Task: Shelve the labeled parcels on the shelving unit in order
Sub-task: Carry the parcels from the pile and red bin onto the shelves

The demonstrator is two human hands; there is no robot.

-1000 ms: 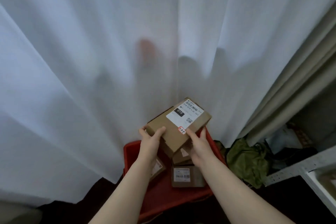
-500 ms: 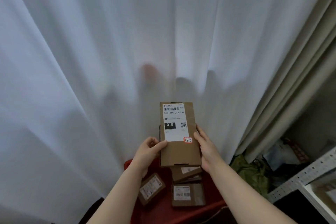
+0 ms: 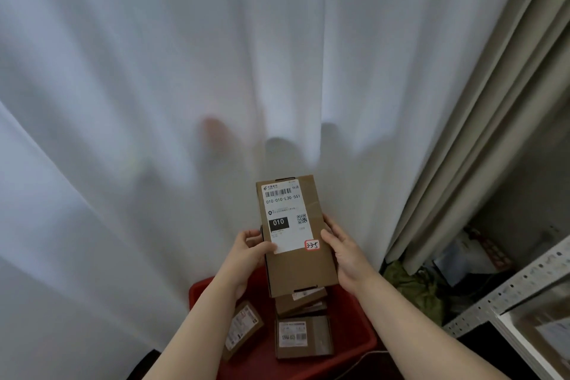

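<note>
Two hands grip one labelled cardboard parcel (image 3: pixel 296 234) between them: left hand (image 3: pixel 243 259) and right hand (image 3: pixel 347 254) clasp its opposite long edges above the red crate (image 3: pixel 354 333).

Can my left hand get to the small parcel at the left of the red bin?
Probably, once freed: the left hand and right hand grip the labelled box, but nothing covers the small parcel in the red bin.

matt cardboard parcel (image 3: pixel 300 265), paper label (image 3: pixel 285 216); red plastic bin (image 3: pixel 354 339); cloth curtain (image 3: pixel 216 55).
</note>
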